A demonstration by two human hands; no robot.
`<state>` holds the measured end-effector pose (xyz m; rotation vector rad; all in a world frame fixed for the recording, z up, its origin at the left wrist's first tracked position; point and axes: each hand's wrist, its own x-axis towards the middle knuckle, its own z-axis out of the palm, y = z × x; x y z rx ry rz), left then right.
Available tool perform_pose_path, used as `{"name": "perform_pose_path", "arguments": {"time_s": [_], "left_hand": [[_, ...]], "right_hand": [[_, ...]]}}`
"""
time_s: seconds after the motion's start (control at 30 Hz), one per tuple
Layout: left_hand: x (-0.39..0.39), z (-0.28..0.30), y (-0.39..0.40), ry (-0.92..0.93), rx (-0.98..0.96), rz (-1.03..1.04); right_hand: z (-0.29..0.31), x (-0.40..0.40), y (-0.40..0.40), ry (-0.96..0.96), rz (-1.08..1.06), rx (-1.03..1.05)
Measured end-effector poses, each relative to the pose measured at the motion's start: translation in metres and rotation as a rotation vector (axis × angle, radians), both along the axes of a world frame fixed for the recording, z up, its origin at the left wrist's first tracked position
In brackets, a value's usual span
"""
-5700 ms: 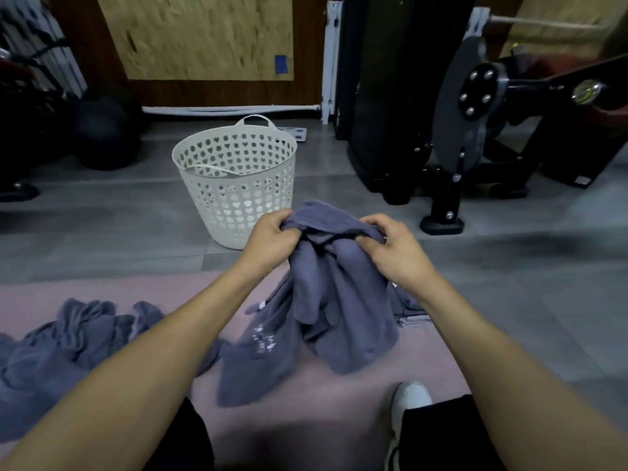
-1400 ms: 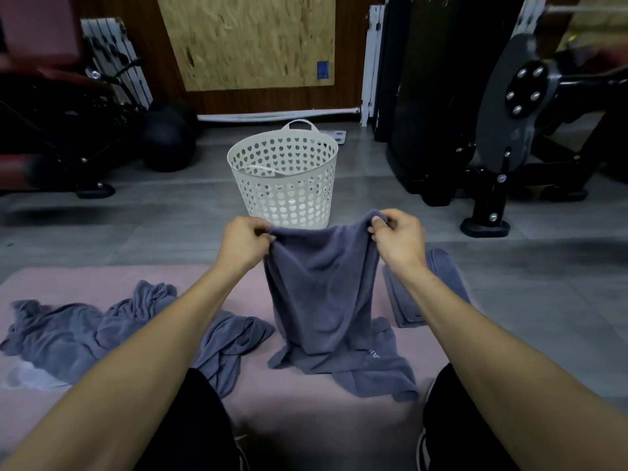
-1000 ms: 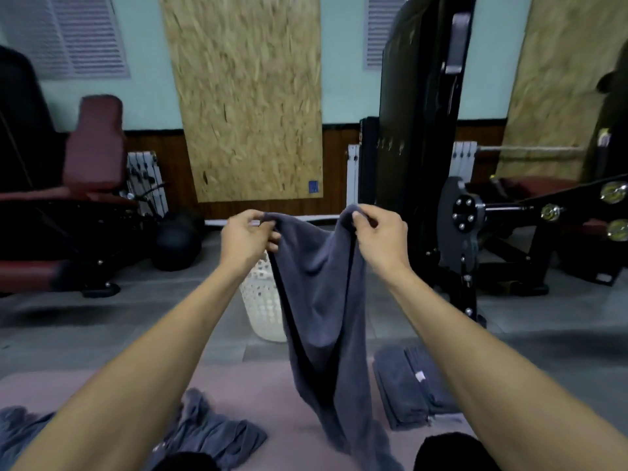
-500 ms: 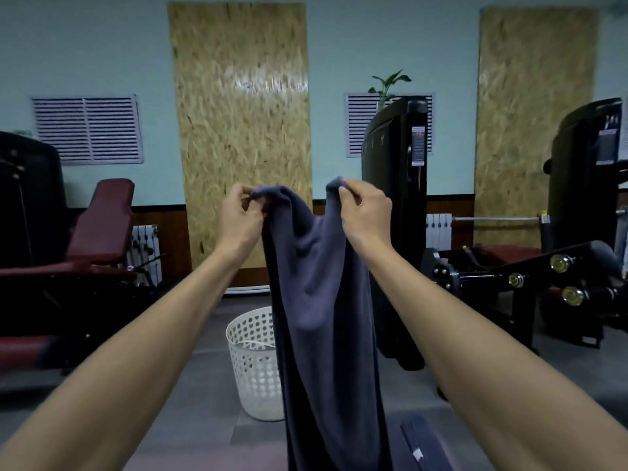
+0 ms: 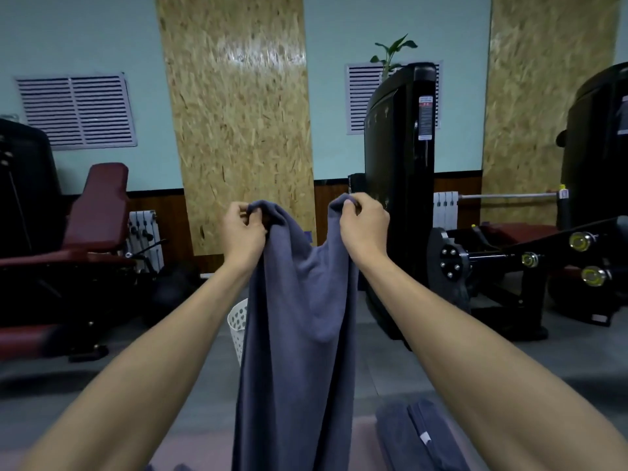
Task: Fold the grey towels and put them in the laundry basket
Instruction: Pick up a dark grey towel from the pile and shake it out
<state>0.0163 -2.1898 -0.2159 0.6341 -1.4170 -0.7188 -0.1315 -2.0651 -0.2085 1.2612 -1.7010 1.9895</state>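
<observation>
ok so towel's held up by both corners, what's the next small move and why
Probably spread the hands apart. The left hand and right hand each pinch a top corner of the grey towel, but the edge between them sags, so tautening it flattens the towel for folding.

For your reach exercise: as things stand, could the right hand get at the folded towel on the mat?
Probably not yet: the right hand pinches a corner of the hanging towel, raised well above the folded towel. Nothing else blocks it.

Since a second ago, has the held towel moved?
Yes. The towel has risen: its top, once near the basket rim, is now well above it.
</observation>
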Motion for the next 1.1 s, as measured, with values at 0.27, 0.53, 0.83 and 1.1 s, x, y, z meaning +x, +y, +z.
{"name": "perform_pose_path", "arguments": {"time_s": [0.27,0.53,0.83,1.1], "left_hand": [[-0.041,0.005,-0.104,-0.053,0.287,-0.160],[-0.041,0.044,-0.138,0.131,0.208,-0.225],[-0.001,-0.005,-0.070,0.076,0.222,-0.193],[0.053,-0.071,0.019,-0.123,0.242,-0.170]], "right_hand": [[-0.008,-0.064,-0.096,-0.214,0.134,0.157],[0.030,-0.089,-0.129,-0.139,0.097,-0.003],[-0.010,-0.055,-0.056,-0.136,0.091,0.086],[-0.086,-0.014,0.043,-0.107,0.072,0.196]]}}
